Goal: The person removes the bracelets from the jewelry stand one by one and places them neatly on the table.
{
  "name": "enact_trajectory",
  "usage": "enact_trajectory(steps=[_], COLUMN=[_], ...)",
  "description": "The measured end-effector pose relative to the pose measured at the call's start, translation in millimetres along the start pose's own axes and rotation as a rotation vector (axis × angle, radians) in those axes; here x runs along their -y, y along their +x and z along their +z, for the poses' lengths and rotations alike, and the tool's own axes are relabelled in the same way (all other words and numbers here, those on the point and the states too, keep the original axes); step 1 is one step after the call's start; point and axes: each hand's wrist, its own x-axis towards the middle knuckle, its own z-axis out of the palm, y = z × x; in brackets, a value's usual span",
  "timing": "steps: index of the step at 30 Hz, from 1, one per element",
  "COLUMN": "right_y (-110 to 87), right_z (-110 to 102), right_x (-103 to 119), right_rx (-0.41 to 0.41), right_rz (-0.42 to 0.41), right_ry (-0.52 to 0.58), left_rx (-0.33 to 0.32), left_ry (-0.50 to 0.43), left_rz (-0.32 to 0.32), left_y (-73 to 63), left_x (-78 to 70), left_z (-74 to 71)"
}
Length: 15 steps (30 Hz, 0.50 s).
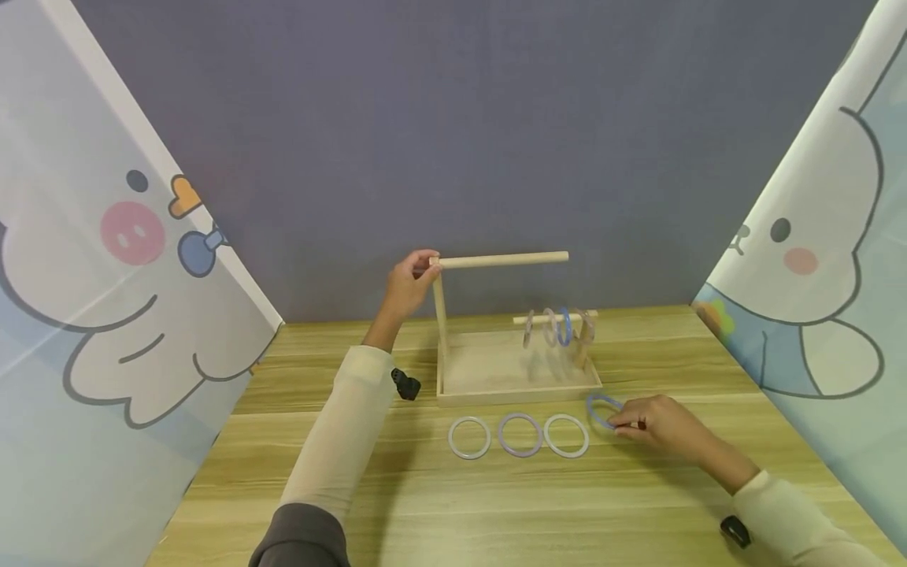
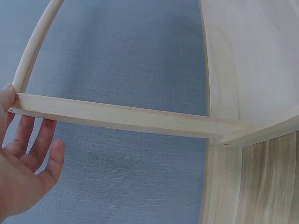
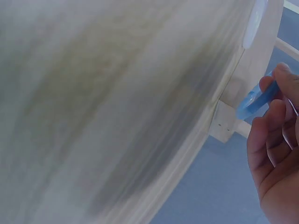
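My left hand [image 1: 409, 283] grips the top corner of a pale wooden rack [image 1: 441, 303], thumb and fingers about the joint of post and long upper bar [image 1: 503, 260]. That bar carries no rings. My right hand [image 1: 662, 425] pinches a blue bangle-like ring [image 3: 257, 100], tilted off the table in front of the rack's right corner. Several rings, among them a blue ring [image 1: 569, 327], hang on the short lower bar [image 1: 520, 320]. A whitish ring [image 1: 469, 457], a purple ring [image 1: 523, 455] and a white ring [image 1: 567, 456] lie in a row before the rack.
The rack's shallow tray base [image 1: 489, 370] stands on a wood-grain table [image 1: 460, 512]. Small black objects show beside the left sleeve [image 1: 405, 384] and the right sleeve [image 1: 779, 512]. A grey backdrop [image 1: 496, 142] rises behind, with cartoon-printed panels [image 1: 142, 315] at both sides.
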Motion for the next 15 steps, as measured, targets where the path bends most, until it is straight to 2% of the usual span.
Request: enact_trajectory(steps=[8, 15], right_y=[-2.6, -6.7], right_z=[3.2, 5.2], right_x=[3.4, 3.0], right_rx=[0.006, 0.037], right_rz=[-0.045, -0.022], right_ry=[-0.023, -0.018], left_rx=[0.004, 0.02], left_ry=[-0.001, -0.001], left_rz=[-0.009, -0.048], left_y=[-0.8, -2.9], left_x=[3.7, 8.6], left_z=[-0.1, 1.6])
